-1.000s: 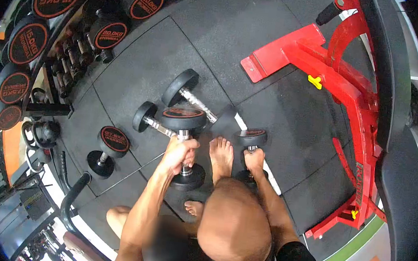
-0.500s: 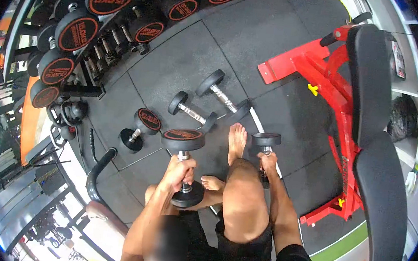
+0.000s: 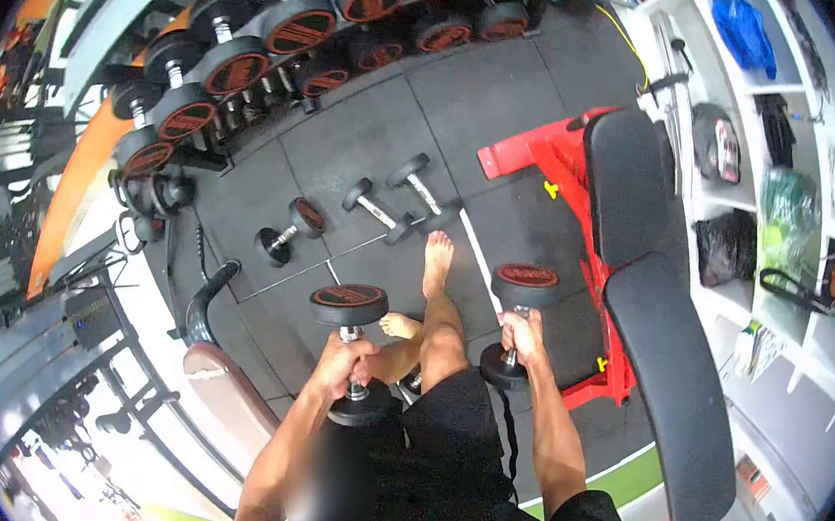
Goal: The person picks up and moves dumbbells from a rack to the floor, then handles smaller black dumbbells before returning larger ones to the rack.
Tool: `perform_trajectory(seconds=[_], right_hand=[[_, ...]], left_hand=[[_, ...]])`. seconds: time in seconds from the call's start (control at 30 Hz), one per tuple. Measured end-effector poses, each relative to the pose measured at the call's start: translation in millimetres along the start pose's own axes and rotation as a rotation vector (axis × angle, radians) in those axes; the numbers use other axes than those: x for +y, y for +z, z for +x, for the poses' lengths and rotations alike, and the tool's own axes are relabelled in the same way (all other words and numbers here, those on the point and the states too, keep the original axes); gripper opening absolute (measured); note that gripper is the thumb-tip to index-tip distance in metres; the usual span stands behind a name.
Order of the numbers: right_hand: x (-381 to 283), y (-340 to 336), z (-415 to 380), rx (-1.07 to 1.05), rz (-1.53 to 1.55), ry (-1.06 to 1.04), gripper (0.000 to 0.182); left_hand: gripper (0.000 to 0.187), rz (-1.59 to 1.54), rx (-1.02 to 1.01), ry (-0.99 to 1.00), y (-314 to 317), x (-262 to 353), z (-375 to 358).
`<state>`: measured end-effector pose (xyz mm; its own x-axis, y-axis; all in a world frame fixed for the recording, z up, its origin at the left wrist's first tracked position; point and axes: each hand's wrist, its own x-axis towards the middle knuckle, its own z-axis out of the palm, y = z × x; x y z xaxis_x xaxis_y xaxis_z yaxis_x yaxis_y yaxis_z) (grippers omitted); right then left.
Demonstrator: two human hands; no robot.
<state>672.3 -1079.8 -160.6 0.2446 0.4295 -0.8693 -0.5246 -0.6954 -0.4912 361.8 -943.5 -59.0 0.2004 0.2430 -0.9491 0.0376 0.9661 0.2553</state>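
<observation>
My left hand (image 3: pixel 341 365) is wrapped round the chrome handle of a black dumbbell (image 3: pixel 349 304). Its upper end has an orange-red printed face, and the lower end is close to my black shorts. On the other side, my right hand (image 3: pixel 525 337) grips a second dumbbell (image 3: pixel 526 285), also held nearly upright, beside my thigh. Both handles are partly covered by my fingers. Beyond my bare foot (image 3: pixel 437 262) lie two dumbbells on the floor, one nearer (image 3: pixel 377 210) and one farther (image 3: pixel 424 191). Another dumbbell (image 3: pixel 290 232) rests to their left.
A rack of dumbbells (image 3: pixel 300 23) runs along the far left. To the right stands a red-framed bench (image 3: pixel 667 385) with black pads, and behind it white shelves (image 3: pixel 745 197) hold bags. Black rubber tiles (image 3: pixel 348 143) cover the floor. Gym machine bars (image 3: pixel 155 376) are at left.
My right hand has raised its dumbbell from low beside my leg, and its printed face now shows. My left hand still holds its dumbbell. The view has shifted, showing more shelving.
</observation>
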Motion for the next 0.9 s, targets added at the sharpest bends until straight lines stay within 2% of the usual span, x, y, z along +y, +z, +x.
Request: perform_trajectory(seconds=[0.23, 0.33, 0.43, 0.47, 0.53, 0.63, 0.7, 0.9], right_hand=[[-35.4, 11.4, -73.0, -0.033, -0.128, 0.016, 0.034], [-45.5, 19.7, -93.2, -0.039, -0.247, -0.004, 0.031], [-59.4, 35.4, -110.3, -0.095, -0.357, -0.057, 0.028], [-64.3, 42.2, -112.1, -0.122, -0.387, -0.081, 0.028], [-63.7, 47.4, -113.6, -0.152, -0.478, -0.117, 0.027], [-76.8, 67.3, -115.8, -0.218, -0.593, -0.173, 0.026], [-86.4, 79.5, -115.5, -0.274, -0.680, -0.168, 0.023], [-100.7, 111.1, -101.3, -0.468, -1.007, -0.105, 0.023]], left_hand=[[0.022, -0.222, -0.034, 0.065, -14.2, -21.6, -71.7], [0.022, -0.360, 0.013, 0.167, -23.3, -38.1, -97.1], [0.031, -0.474, 0.039, 0.193, -41.9, -59.7, -117.3], [0.015, -0.549, 0.048, 0.226, -49.9, -71.5, -122.4], [0.014, -0.645, 0.072, 0.275, -62.7, -102.5, -130.7], [0.014, -0.812, 0.185, 0.269, -73.2, -132.3, -156.2], [0.029, -0.877, 0.273, 0.315, -75.0, -156.5, -177.3], [0.029, -1.154, 0.482, 0.418, -53.0, -244.1, -223.5]])
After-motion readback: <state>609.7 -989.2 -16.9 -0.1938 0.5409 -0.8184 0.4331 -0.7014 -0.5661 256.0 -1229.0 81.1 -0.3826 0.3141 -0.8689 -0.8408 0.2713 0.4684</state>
